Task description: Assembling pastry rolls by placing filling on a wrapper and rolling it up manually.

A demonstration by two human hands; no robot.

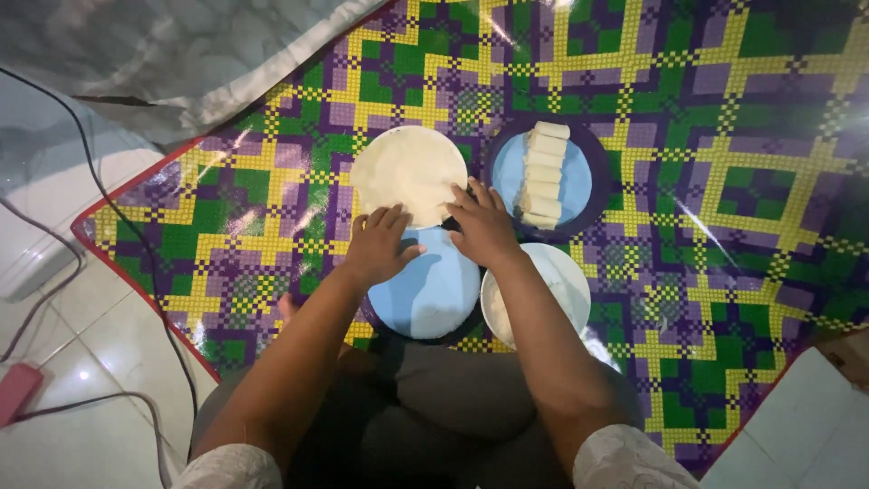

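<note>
A stack of round pale wrappers (409, 170) lies on the woven mat beyond a light blue plate (427, 292). My left hand (378, 243) rests with fingers spread at the plate's far edge, touching the near rim of the wrappers. My right hand (484, 225) lies flat beside it, fingertips on the wrappers' right edge. Neither hand grips anything. A dark-rimmed blue plate (579, 181) at the right holds several pale rolls (543, 175) in a row. Under my right forearm sits a white bowl (563, 272) with pale filling.
A woven mat (724, 181) in purple, yellow and green, edged in red, covers the tiled floor (81, 317). Dark cables (136, 244) run along the left. A red object (16, 391) lies at the lower left. Grey cloth (181, 54) lies at the top left.
</note>
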